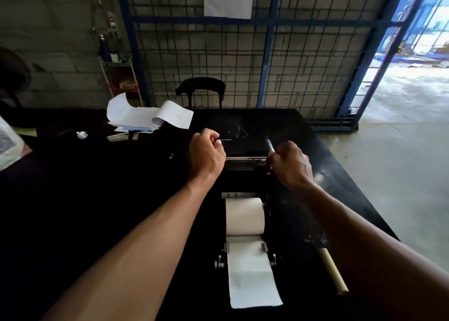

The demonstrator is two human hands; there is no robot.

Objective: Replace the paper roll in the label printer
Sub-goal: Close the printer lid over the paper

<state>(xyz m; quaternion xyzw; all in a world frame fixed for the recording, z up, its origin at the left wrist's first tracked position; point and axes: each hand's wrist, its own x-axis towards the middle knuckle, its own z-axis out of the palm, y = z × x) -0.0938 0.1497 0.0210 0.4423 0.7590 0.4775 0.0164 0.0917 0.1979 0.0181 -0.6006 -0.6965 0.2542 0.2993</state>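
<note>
Black plastic label printer (245,182) open on black table (97,199), centre. White paper roll (244,215) sits in its bay, long axis left to right. White paper tail (252,279) runs out toward the near edge between small guides. Black hinged lid (243,146) stands raised on far side of roll. Left hand (206,150) curled at lid's left end, right hand (290,165) curled round its right end. Both look to grip it, though contact under the left fingers is lost in the dark. Roll lies nearer than both hands, midway between forearms, neither closer. Judgement: lid swings toward near, down over roll, both ends together, tail kept straight. Bare tan cardboard core (332,269) lies near right, beside printer
</note>
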